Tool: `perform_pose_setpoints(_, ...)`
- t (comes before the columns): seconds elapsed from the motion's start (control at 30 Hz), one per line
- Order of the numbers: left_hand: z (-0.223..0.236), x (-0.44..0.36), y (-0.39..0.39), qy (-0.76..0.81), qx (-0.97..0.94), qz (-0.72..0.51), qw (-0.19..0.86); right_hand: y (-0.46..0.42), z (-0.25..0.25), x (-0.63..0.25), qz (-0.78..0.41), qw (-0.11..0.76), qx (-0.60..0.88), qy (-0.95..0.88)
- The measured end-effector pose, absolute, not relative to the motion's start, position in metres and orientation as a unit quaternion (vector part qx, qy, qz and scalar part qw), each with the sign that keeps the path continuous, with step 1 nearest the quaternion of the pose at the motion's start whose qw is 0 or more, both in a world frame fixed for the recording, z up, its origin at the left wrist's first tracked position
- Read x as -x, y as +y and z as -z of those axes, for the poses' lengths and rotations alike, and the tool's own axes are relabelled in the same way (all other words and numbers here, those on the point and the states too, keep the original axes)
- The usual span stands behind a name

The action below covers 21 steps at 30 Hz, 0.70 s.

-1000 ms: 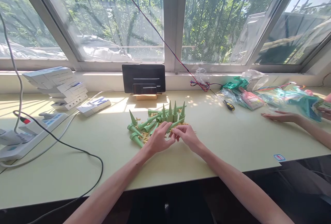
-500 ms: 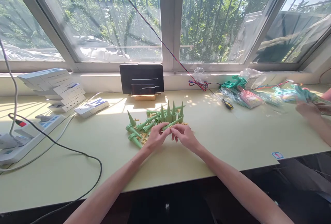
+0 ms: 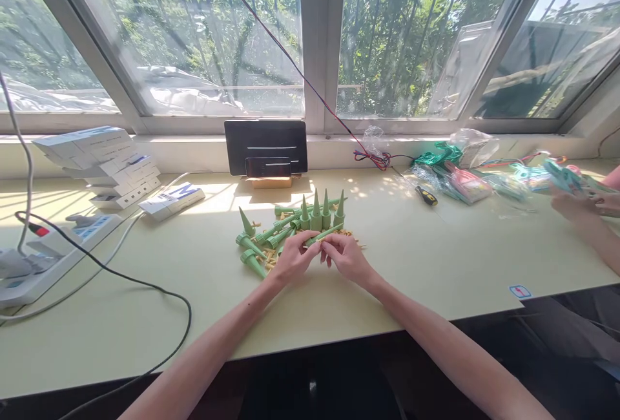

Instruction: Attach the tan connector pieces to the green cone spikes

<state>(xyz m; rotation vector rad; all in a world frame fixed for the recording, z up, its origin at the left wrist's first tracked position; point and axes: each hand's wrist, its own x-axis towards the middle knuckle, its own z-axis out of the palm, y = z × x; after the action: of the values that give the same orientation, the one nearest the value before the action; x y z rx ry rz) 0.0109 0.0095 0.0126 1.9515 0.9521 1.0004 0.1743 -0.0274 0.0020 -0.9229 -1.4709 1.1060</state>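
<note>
A green cone-shaped watering spike (image 3: pixel 329 232) is held in my left hand (image 3: pixel 296 257), its fingers closed round the wide end and the tip slanting up to the right. My right hand (image 3: pixel 345 256) pinches close against that same end, fingertips touching the left thumb; whatever is between them is too small to make out. Just beyond, several spikes stand upright, among them one upright spike (image 3: pixel 316 212). More lie loose to the left, like the lying spike (image 3: pixel 252 262). Small yellow valve pieces (image 3: pixel 271 258) are scattered among them, partly hidden by my hands.
A tablet (image 3: pixel 265 142) and phone stand at the back. White boxes (image 3: pixel 111 161) and a power strip (image 3: pixel 58 258) with cables lie left. Rightward are a screwdriver (image 3: pixel 427 196), bagged items (image 3: pixel 467 182) and another person's hand (image 3: pixel 574 203). The table's front edge is near my forearms.
Both hands stay almost in place, with the fingertips a little closer together at the spike's wide end. The other person's hands shift slightly with a green item.
</note>
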Motion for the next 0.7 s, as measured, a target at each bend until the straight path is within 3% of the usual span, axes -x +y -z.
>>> perform_pose_setpoints(0.7, -0.0108, -0.0123, 0.0083, 0.377, -0.768, -0.380, 0.352, -0.0267, -0.0009, -0.1739, -0.453, 0.517, 0.389, -0.613)
